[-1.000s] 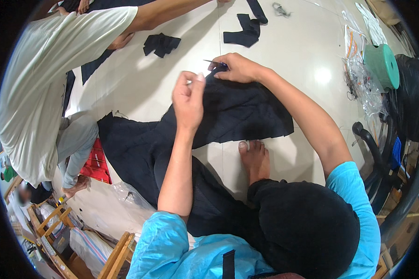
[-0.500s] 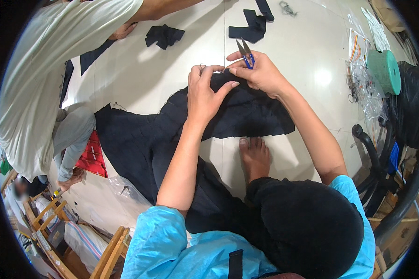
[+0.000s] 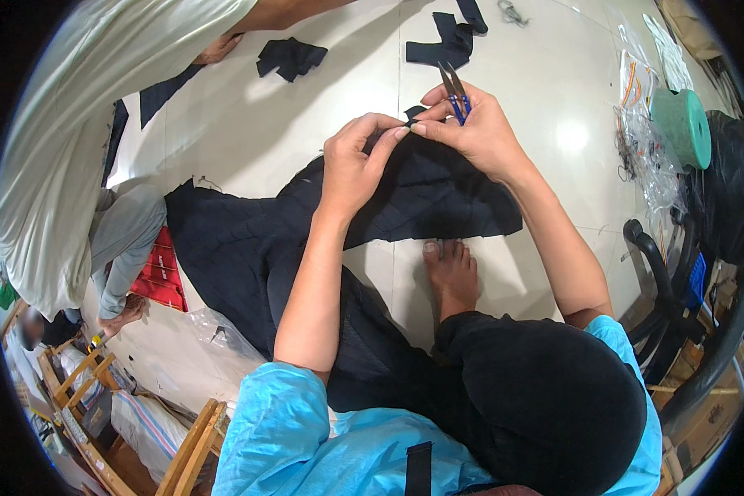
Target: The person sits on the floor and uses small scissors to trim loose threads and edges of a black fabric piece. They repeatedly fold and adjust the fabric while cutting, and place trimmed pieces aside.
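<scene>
A large piece of black cloth (image 3: 438, 194) lies over my lap and the floor, its far edge lifted between my hands. My left hand (image 3: 360, 161) pinches that edge between thumb and forefinger. Close beside it, my right hand (image 3: 475, 132) pinches the same edge with its thumb and fingertips. Thread snips (image 3: 455, 93) with blue handles and dark blades are also held in my right hand, the blades pointing away from me and a little apart. Hidden under the cloth is whatever lies beneath the pinched spot.
Black cloth scraps (image 3: 292, 59) and a folded strip (image 3: 442, 45) lie on the pale tiled floor (image 3: 546, 91). Another person in a light shirt (image 3: 99, 124) crouches at the left. A green spool (image 3: 682, 128), clear plastic and a black chair base (image 3: 665, 281) stand at the right.
My left thumb has closed onto the cloth edge beside the fingers. My right hand and the snips have shifted slightly right, and a bit of the edge now sticks up between the hands.
</scene>
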